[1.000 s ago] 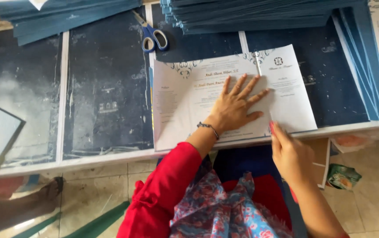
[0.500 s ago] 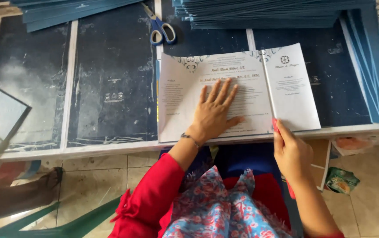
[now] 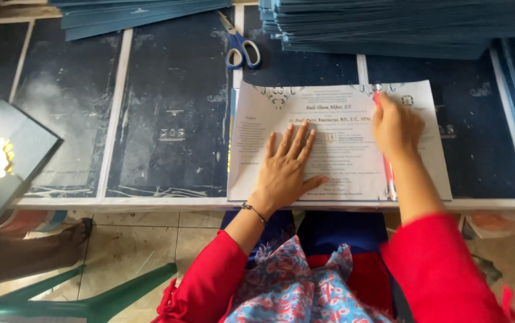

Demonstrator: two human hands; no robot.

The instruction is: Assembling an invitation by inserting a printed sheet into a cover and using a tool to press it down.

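A white printed sheet [image 3: 341,119] with dark ornamental corners lies flat on the dark blue table [image 3: 173,90], near its front edge. My left hand [image 3: 287,164] presses flat on the sheet's lower middle, fingers spread. My right hand [image 3: 394,125] rests on the right part of the sheet, fingers curled over a thin red stick-like tool [image 3: 387,173] that runs down the sheet along a fold line. Both sleeves are red. A bracelet circles my left wrist.
Blue-handled scissors [image 3: 240,49] lie just beyond the sheet. A tall stack of blue covers [image 3: 401,27] fills the back right, more lie at the back left [image 3: 137,15]. A dark blue card with a glare spot [image 3: 0,161] sits at left. Another person's foot [image 3: 60,239] and a green chair leg [image 3: 108,296] are on the tiled floor.
My right hand rose from the table's front edge onto the sheet's right part, now over the red tool. My left hand slid lower on the sheet. The view shifted left.
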